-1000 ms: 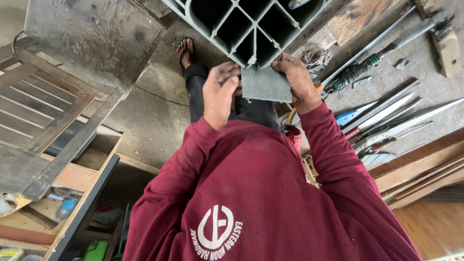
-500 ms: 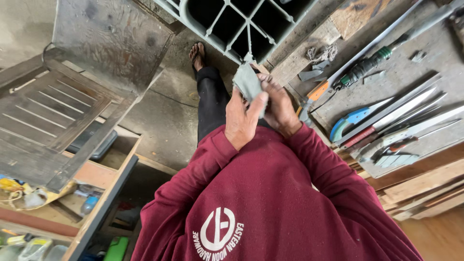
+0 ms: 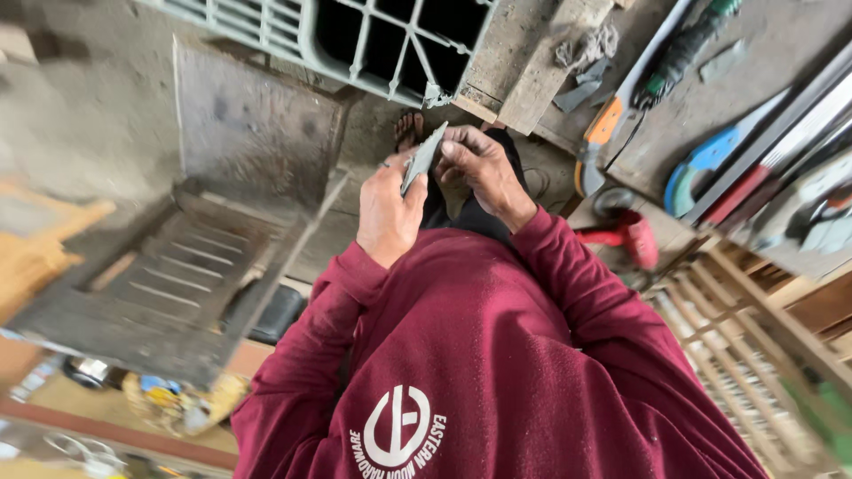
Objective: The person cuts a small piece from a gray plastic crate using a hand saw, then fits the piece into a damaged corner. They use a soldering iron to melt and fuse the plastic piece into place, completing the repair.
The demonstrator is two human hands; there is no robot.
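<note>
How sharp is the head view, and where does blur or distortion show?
Head view: centre fairly sharp, with the left hand, the right hand and the grey sheet piece between them readable. The edges smear with motion blur, worst at the wooden rack lower right and the clutter lower left. Wide-angle stretch bends the grey lattice frame. Soft daylight, no hard glare.
</note>
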